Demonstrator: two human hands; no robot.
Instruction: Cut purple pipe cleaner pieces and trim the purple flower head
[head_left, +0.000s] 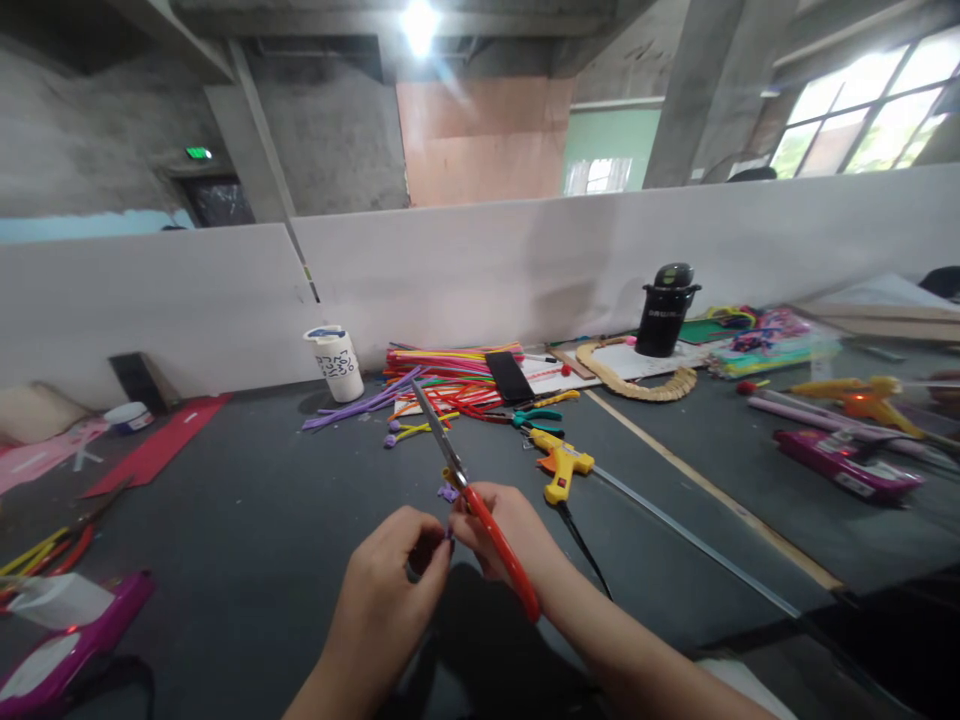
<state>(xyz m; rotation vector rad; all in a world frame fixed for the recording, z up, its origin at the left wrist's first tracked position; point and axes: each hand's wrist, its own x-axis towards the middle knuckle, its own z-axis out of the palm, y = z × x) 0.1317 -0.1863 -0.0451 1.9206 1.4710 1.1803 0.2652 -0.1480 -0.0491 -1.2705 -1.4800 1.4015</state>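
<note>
My right hand (514,525) has a pair of scissors (499,545) with red handles in its grip, the closed-looking blades pointing up and away. My left hand (397,575) is closed, thumb and forefinger pinched on a tiny purple piece that the fingers mostly hide. The two hands meet at the fingertips over the dark table (285,530). Just beyond them shows a crinkled purple bit (448,493), perhaps part of the same piece. Purple pipe cleaners (356,412) and purple-tipped stems (391,438) lie farther off.
Right of my hands lies a yellow glue gun (566,462) with a long clear glue stick (690,540). Teal-handled pliers (540,420), a black phone (508,378), a pipe-cleaner bundle (450,358), a white cup (335,368) and a black tumbler (664,322) stand or lie toward the partition (465,275).
</note>
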